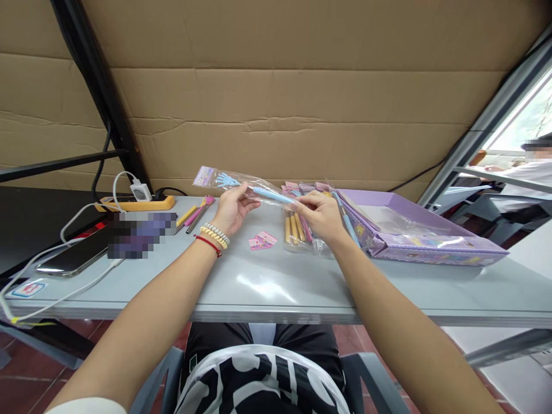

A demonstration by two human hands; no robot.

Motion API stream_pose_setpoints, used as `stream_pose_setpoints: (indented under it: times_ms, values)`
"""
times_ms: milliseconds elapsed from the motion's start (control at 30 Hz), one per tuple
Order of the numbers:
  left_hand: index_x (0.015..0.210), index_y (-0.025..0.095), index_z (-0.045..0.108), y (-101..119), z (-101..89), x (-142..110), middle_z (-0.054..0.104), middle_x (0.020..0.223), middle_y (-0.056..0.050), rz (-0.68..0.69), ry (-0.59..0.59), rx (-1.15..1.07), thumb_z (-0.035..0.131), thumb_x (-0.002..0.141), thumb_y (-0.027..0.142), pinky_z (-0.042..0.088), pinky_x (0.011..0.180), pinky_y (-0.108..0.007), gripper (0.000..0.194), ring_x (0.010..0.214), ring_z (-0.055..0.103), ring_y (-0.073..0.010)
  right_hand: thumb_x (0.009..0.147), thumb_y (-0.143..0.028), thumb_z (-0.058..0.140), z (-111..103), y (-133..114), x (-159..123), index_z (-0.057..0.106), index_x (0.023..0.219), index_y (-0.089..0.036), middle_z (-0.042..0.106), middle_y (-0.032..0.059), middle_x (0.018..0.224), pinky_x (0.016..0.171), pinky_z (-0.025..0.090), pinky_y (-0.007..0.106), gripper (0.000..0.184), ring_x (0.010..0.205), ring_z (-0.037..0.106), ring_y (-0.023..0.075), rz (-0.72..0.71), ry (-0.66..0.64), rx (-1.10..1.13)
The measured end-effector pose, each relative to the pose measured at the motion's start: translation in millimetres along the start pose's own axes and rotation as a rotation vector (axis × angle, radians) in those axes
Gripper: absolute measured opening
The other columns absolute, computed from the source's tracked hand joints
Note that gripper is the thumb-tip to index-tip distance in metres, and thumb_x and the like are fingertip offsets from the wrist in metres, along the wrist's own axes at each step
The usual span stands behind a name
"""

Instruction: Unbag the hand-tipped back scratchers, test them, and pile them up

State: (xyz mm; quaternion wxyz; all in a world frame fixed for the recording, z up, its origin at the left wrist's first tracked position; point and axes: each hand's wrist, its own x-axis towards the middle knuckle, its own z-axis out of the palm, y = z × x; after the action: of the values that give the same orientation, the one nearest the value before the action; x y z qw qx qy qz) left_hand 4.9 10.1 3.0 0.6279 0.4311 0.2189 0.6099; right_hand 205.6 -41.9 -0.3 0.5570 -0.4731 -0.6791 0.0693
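Observation:
A light blue pen (272, 194) with a small hand-shaped top lies inside a clear plastic sleeve (245, 177) with a printed header, raised above the desk. My left hand (233, 208) pinches the sleeve near the hand-shaped end, thumb on top, other fingers loosely curled below. At the pen's lower end, my right hand (321, 214) grips the sleeve between thumb and fingers. Under and beside my right hand are bagged pens with yellow barrels (294, 227), partly covered by it. Two small pink cards (263, 240) rest on the desk between my forearms.
A purple box (435, 248) with plastic wrapping inside stands open on the right. Several loose pens (196, 214) lie at left, by a phone (75, 256), white cables and a yellow power strip (161, 203). Cardboard (302, 98) backs the desk (259, 293). Another person sits far right.

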Motion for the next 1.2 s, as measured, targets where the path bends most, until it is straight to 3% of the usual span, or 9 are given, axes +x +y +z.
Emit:
stream_pose_setpoints:
  times_ms: [133,300,433,600,733,867,967,1067,1200]
  values:
    - [0.077,0.017,0.055,4.4,-7.9,8.2,0.064,0.066,-0.002,0.011,0.183,-0.066,0.060,0.079,0.046,0.053,0.065,-0.028,0.029,0.058,0.063,-0.0130,0.072,-0.037,0.067,-4.4,8.6,4.2,0.071,0.074,-0.016,0.058,0.0002,0.068,0.062,0.039,0.028,0.022,0.064,0.049,0.0120,0.093,0.105,0.139]
    - [0.079,0.018,0.052,12.5,-20.4,16.7,0.062,0.062,0.001,0.050,0.405,-0.040,0.050,0.086,0.037,0.047,0.052,-0.023,0.020,0.049,0.059,-0.0105,0.066,-0.043,0.069,-9.1,16.0,11.5,0.062,0.070,-0.015,0.057,-0.0021,0.061,0.054,0.038,0.024,0.030,0.054,0.046,0.0083,0.252,0.218,0.381]
    - [0.081,0.017,0.052,19.2,-21.9,17.4,0.063,0.062,0.001,0.067,0.500,0.007,0.047,0.087,0.026,0.043,0.046,-0.022,0.012,0.044,0.055,-0.0088,0.071,-0.046,0.067,-15.5,12.5,17.8,0.051,0.070,-0.017,0.058,-0.0020,0.057,0.040,0.030,0.018,0.033,0.043,0.039,0.0046,0.377,0.376,0.522]
    - [0.077,0.017,0.052,28.8,-31.4,20.6,0.060,0.057,0.002,0.085,0.634,-0.003,0.043,0.085,0.023,0.039,0.041,-0.021,0.014,0.041,0.052,-0.0081,0.089,-0.038,0.043,-32.8,10.5,23.6,0.036,0.077,-0.023,0.056,-0.0050,0.053,0.033,0.025,0.015,0.020,0.035,0.038,0.0056,0.561,0.711,0.669]
    - [0.067,0.018,0.048,38.1,-52.0,25.0,0.050,0.046,0.003,0.022,0.683,-0.061,0.042,0.078,0.021,0.036,0.038,-0.021,0.014,0.036,0.045,-0.0082,0.086,-0.026,0.038,-44.6,15.2,25.7,0.035,0.075,-0.022,0.053,-0.0053,0.052,0.030,0.026,0.013,0.012,0.035,0.040,0.0055,0.611,0.806,0.737]
    - [0.058,0.020,0.041,43.6,-70.7,28.4,0.041,0.038,0.003,-0.122,0.621,-0.045,0.045,0.066,0.019,0.025,0.032,-0.020,0.010,0.031,0.037,-0.0090,0.082,-0.019,0.039,-45.6,14.7,26.7,0.038,0.072,-0.021,0.055,-0.0029,0.056,0.031,0.032,0.013,0.011,0.039,0.045,0.0054,0.633,0.841,0.793]
    - [0.054,0.020,0.042,40.7,-76.2,30.3,0.039,0.038,0.002,-0.153,0.473,0.048,0.047,0.064,0.019,0.019,0.030,-0.020,0.011,0.029,0.031,-0.0080,0.079,-0.014,0.044,-42.5,11.4,25.9,0.043,0.071,-0.019,0.059,-0.0001,0.061,0.037,0.041,0.014,0.009,0.046,0.054,0.0068,0.561,0.795,0.824]
    - [0.054,0.019,0.050,30.4,-75.4,30.3,0.042,0.039,0.001,-0.205,0.241,0.303,0.055,0.064,0.017,0.016,0.031,-0.022,0.011,0.029,0.032,-0.0085,0.074,-0.014,0.055,-39.7,8.4,22.5,0.047,0.070,-0.017,0.061,0.0014,0.064,0.044,0.047,0.015,0.010,0.054,0.060,0.0079,0.491,0.629,0.861]
    - [0.047,0.019,0.053,13.4,-72.9,27.2,0.042,0.037,0.002,-0.270,0.002,0.756,0.072,0.061,0.017,0.017,0.037,-0.025,0.023,0.031,0.034,-0.0102,0.069,-0.011,0.062,-36.4,3.8,15.4,0.053,0.077,-0.017,0.062,-0.0017,0.067,0.047,0.048,0.015,0.013,0.059,0.061,0.0075,0.467,0.310,0.973]
